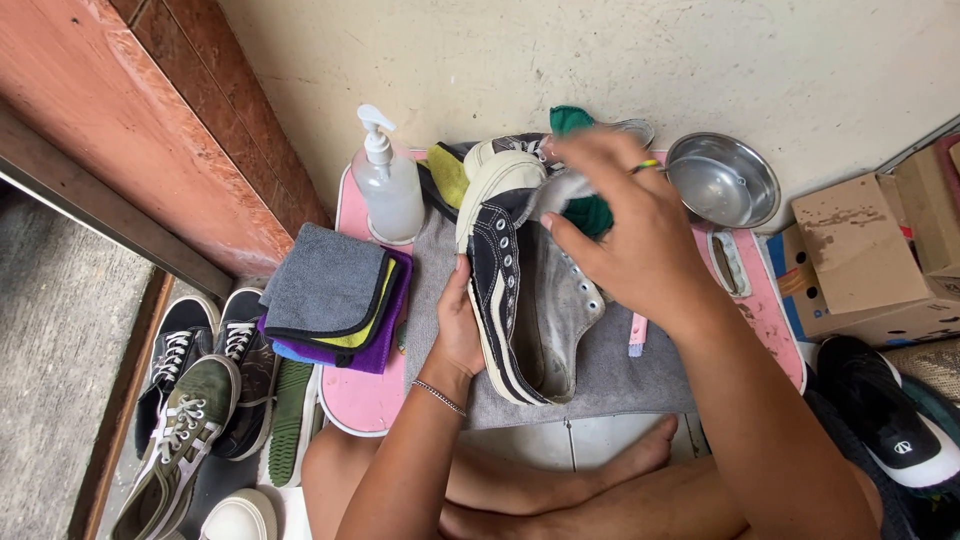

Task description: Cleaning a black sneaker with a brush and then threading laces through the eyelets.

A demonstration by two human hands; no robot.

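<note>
1. Gripping the dark canvas sneaker (520, 290) from its side, the left hand (460, 325) steadied it.
2. Above it, the right hand (625, 230) pinched a green cloth (590, 212) against the toe.
3. Wiping looked unfinished.

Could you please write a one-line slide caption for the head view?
Left hand steadies a dark canvas sneaker while right hand presses a green cloth inside.

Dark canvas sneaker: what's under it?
The dark canvas sneaker lies on a grey cloth spread over a pink tray. Whatever sits directly beneath the sneaker is hidden.
</note>
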